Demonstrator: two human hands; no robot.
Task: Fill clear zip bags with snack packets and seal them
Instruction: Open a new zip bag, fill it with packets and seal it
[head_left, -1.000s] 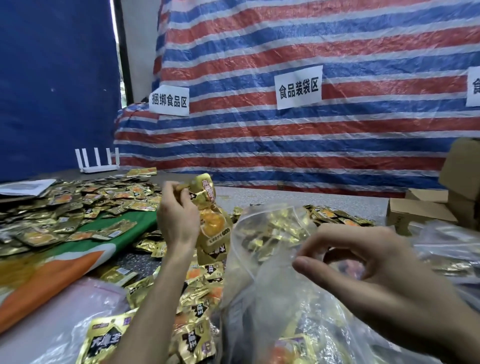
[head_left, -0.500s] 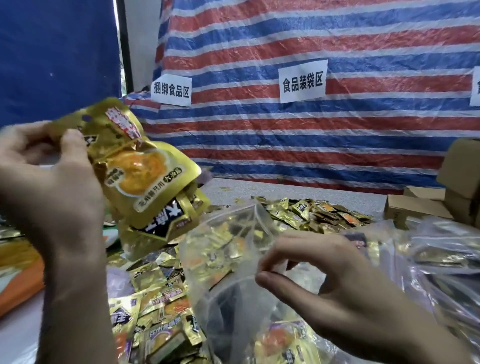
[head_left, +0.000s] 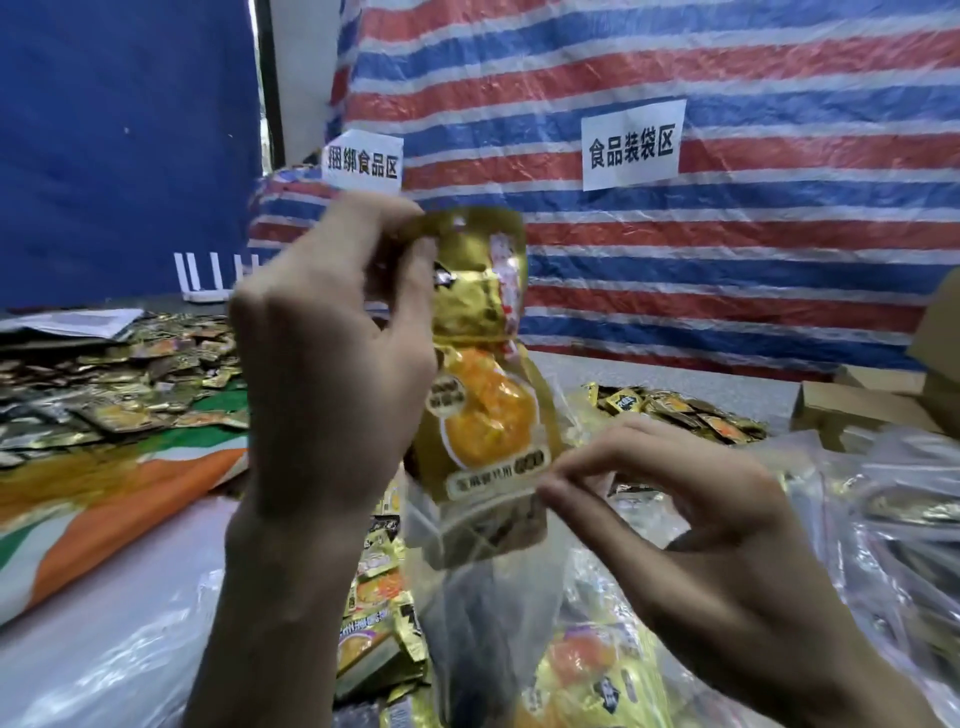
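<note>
Light even, diffuse, moderately bright; shadows faint. Brightest at gap (head_left: 298, 78) upper left. Sheen on tarp (head_left: 727, 260) and bag (head_left: 519, 597). Packet (head_left: 483, 431) soft, print smeared. Edges bowed by wide lens.

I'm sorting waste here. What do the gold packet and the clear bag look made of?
The gold packet looks like metallised plastic film, glossy: it creases sharply and glints. The clear zip bag seems thin soft plastic, transparent, wrinkled, with shiny highlights.
</note>
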